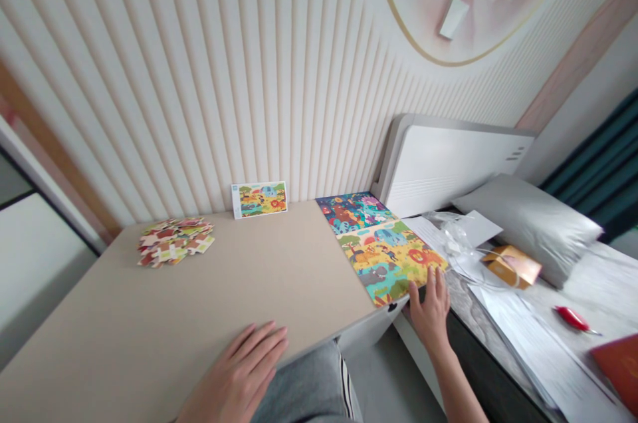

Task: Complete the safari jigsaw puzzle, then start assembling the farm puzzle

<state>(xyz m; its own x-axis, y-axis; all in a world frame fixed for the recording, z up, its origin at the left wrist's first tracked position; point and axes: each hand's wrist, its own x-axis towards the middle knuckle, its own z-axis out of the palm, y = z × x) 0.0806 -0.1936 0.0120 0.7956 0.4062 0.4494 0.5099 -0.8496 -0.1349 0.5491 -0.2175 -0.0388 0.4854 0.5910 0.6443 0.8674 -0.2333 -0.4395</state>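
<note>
My left hand (244, 370) lies flat on the beige table (259, 277) near its front edge, fingers stretched out, holding nothing. At the table's right corner, my right hand (431, 303) has its fingers apart and touches the edge of a colorful animal puzzle (393, 257) with a lion, an elephant and a hippo. Behind that puzzle lies a darker blue picture puzzle (349, 211). A small picture card (260, 200) with the same animal scene leans upright against the wall. On the far left of the table sits a heap of loose jigsaw pieces (174, 241).
Right of the table is a bed with a white headboard (448, 160), a silver pillow (533, 223), an orange box (512, 267), papers (548, 350), a red pen-like object (572, 318) and a white cable. A ribbed wall (224, 77) borders the table's back.
</note>
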